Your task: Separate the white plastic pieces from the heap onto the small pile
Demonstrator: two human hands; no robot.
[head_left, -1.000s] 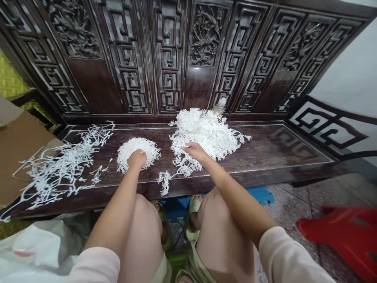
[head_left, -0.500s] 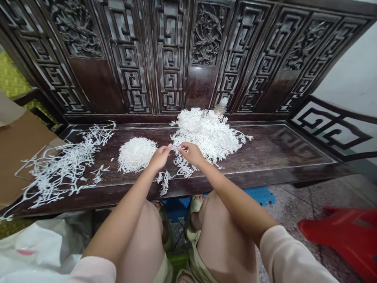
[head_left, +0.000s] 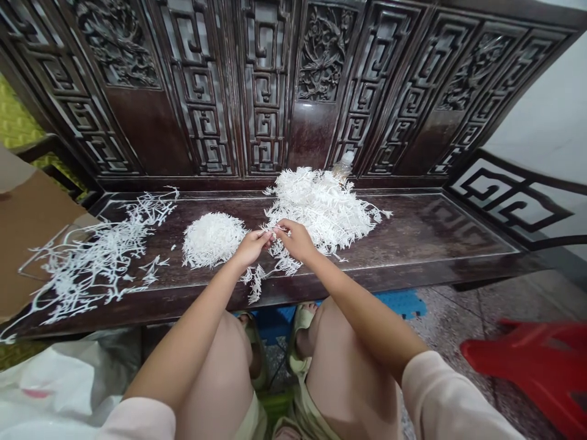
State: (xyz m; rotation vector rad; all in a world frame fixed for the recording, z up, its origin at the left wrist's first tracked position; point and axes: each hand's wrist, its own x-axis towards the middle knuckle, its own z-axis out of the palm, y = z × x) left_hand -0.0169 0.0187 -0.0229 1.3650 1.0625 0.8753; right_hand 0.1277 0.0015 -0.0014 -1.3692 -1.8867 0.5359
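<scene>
Right hand (head_left: 296, 240) fingertips pinch thin white sprig (head_left: 277, 231) over bench (head_left: 413, 256), beside loose pile (head_left: 321, 211). Left hand (head_left: 250, 248) fingers pressed together at sprig, grip unclear. Sprig likely light, springy, fragile; hold by stem.

White branching sprigs (head_left: 321, 208), dark brown bench (head_left: 312, 128) with carved key-fret pattern, red stool (head_left: 523, 360)

Left hand (head_left: 251, 249), right hand (head_left: 296, 240), white sprig (head_left: 280, 231)
</scene>
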